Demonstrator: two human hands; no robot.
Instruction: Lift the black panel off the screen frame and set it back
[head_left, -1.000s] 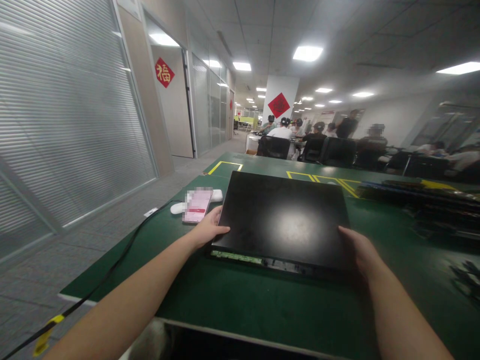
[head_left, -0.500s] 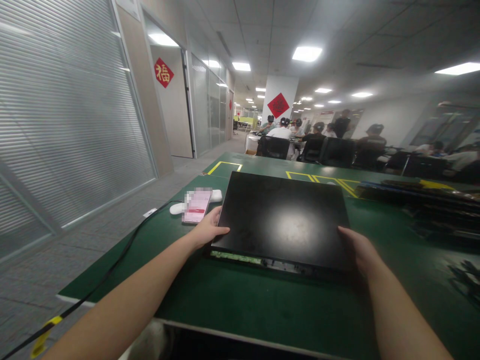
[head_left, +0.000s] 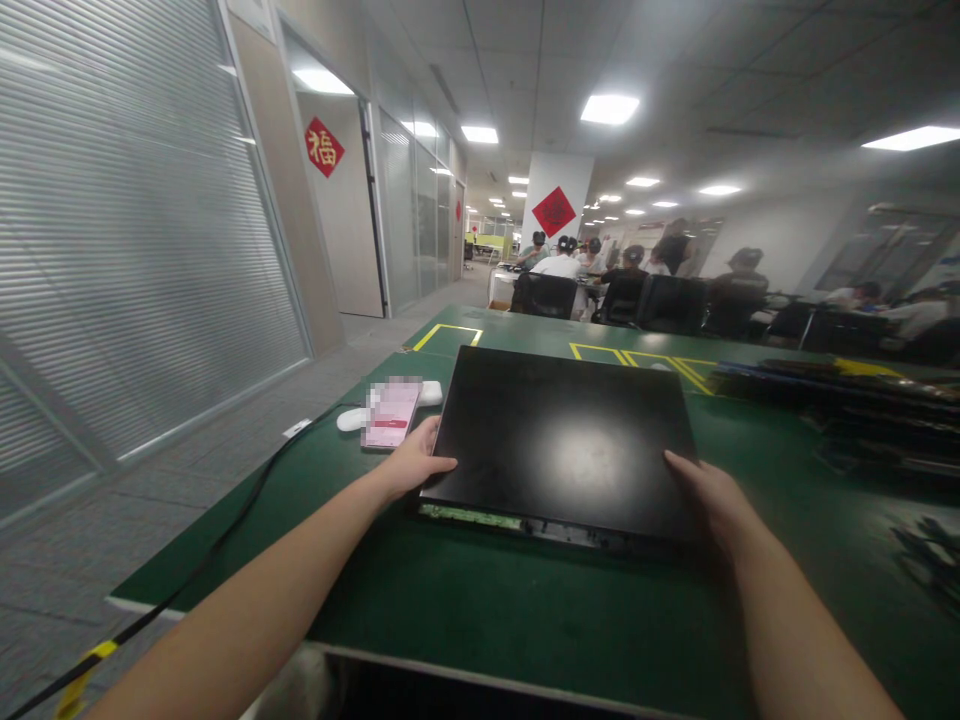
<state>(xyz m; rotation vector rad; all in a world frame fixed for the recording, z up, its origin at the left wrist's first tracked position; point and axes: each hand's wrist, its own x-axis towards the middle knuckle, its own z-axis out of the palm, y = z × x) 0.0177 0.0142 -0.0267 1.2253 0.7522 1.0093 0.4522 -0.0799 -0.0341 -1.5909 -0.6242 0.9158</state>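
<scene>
The left hand (head_left: 409, 468) and right hand (head_left: 716, 500) held the black panel (head_left: 555, 440) by opposite edges, on or perhaps just above the bench (head_left: 525, 610), and light, even pressure seemed best for its face.

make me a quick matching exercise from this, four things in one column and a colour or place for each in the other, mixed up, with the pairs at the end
Things:
1. left hand
2. phone
3. tabletop
4. right hand

Colours and places:
a. green
b. at the right edge of the black panel
c. at the left edge of the black panel
d. lit pink

Pairs: 1-c, 2-d, 3-a, 4-b
</scene>
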